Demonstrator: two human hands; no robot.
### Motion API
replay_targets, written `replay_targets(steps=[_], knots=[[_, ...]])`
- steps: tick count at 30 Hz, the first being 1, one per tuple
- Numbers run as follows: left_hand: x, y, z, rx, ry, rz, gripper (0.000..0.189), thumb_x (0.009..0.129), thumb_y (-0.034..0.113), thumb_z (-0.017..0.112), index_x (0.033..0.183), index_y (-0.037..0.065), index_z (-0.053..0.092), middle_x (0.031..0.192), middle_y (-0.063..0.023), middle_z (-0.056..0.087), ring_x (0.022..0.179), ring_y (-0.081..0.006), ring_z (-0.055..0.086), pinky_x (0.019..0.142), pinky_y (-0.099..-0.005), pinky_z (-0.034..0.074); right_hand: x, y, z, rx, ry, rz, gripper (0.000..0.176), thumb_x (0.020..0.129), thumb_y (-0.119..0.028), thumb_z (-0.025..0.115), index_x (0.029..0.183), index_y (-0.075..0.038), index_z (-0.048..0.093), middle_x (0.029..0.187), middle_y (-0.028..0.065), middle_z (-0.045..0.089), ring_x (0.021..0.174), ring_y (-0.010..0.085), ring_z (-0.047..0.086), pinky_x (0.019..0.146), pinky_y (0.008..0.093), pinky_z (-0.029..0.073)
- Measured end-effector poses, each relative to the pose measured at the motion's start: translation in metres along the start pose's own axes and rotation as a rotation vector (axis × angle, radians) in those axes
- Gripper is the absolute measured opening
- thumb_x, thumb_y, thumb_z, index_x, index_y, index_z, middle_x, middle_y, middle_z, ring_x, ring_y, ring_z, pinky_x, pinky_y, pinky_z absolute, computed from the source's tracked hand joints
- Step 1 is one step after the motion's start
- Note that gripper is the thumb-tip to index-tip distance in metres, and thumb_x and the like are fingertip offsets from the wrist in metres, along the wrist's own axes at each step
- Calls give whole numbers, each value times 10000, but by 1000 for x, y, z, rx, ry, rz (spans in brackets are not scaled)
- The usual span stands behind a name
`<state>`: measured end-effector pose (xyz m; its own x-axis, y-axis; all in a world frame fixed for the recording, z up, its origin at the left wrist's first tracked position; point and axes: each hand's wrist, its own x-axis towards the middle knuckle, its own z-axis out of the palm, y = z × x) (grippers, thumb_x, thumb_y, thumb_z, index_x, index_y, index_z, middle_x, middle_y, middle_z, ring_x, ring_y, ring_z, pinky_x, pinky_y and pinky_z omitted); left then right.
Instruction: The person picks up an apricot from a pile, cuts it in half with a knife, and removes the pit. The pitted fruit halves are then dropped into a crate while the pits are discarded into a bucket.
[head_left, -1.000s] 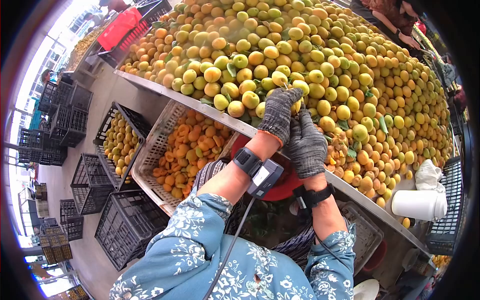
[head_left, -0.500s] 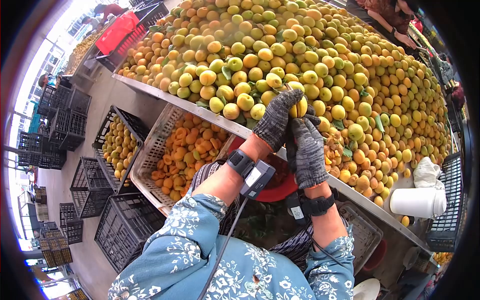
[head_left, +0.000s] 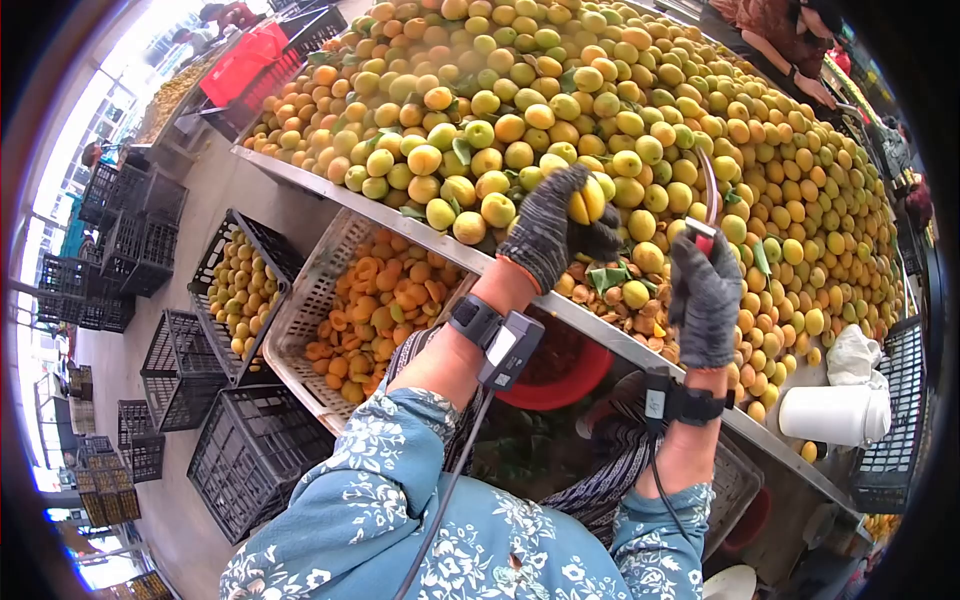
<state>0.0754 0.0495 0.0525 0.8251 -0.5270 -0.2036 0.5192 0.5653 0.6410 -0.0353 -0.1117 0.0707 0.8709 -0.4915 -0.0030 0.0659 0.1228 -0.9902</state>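
In a dark grey knitted glove, my left hand (head_left: 555, 225) grips a yellow apricot (head_left: 587, 202) that shows a cut line down its side. My right hand (head_left: 706, 290), gloved the same way, is closed round the red handle of a knife (head_left: 711, 190), whose thin curved blade points up and away. The hands are apart, both over the near edge of a large heap of green-yellow and orange apricots (head_left: 800, 210). Between them, cut pieces and leaves (head_left: 608, 278) lie at the metal table edge (head_left: 400, 226).
A white crate (head_left: 290, 340) of apricot halves stands left, beside a black crate (head_left: 222, 290) of whole fruit. Below the table edge is a red basin (head_left: 565, 390). A white container (head_left: 835, 412) lies right. Another person (head_left: 775, 40) works at the far right.
My right hand has moved right, away from the apricot and my left hand, and the knife blade now shows clearly. My left hand still holds the fruit.
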Motion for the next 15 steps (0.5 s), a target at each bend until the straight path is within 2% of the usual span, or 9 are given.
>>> replay_targets(steps=[1,2,3,5,9,11,12,14,15], knots=[[-2,-7,3,34,-96,-63,390,902,408,570,1068,55,559,789,-159,646,576,-255,645,536,-391,558,3,1,6,-78,58,-99,219,832,-102,715,1027,-42,634,769,-26,591,627,62,539,565,204,454],[-3,-16,5,11,-94,-106,374,908,397,556,1069,59,569,745,-154,641,535,-254,625,514,-370,544,1,-2,11,-133,6,-103,262,820,-95,728,1054,-28,629,852,-3,607,752,87,570,694,232,491],[-6,-20,5,47,-148,-125,320,922,338,542,1080,63,587,804,-129,652,599,-230,637,531,-346,539,-5,-8,18,-42,-33,-34,310,800,-105,743,1079,-34,630,869,6,618,786,89,576,708,235,495],[-7,-33,10,-3,-91,-66,238,935,260,552,1091,84,590,943,-80,624,805,-176,632,616,-282,534,4,12,13,-154,-123,-104,340,791,-116,746,1099,-25,632,897,25,644,827,102,602,747,247,507],[-2,-42,-2,312,-229,-50,235,951,228,529,1124,83,597,1041,-46,608,909,-126,603,723,-262,522,-2,5,17,-178,-126,-63,341,796,-139,734,1108,-26,654,974,47,680,877,116,624,791,257,510],[-2,-46,1,850,-407,449,242,924,170,545,1132,59,595,1027,-66,609,931,-146,596,818,-288,504,-4,9,19,-182,-140,-126,325,818,-136,704,1117,-20,653,967,60,689,860,123,631,774,267,514],[-6,-41,6,851,-408,448,242,924,170,545,1132,59,595,1027,-66,609,931,-146,596,818,-288,504,-5,10,20,-281,-95,-203,306,833,-132,680,1111,-10,650,941,76,691,841,132,638,758,275,516],[-19,-26,21,104,-66,-285,306,790,79,694,1089,60,629,954,-55,629,856,-162,624,737,-275,524,-12,6,29,-510,0,-349,261,865,-125,617,1082,17,642,863,123,689,779,163,652,716,298,517],[-15,-34,16,106,-65,-286,306,790,79,694,1089,60,629,954,-55,629,856,-162,624,737,-275,524,-13,8,30,-509,1,-348,261,865,-125,617,1082,17,642,863,123,689,779,163,652,716,298,517]])
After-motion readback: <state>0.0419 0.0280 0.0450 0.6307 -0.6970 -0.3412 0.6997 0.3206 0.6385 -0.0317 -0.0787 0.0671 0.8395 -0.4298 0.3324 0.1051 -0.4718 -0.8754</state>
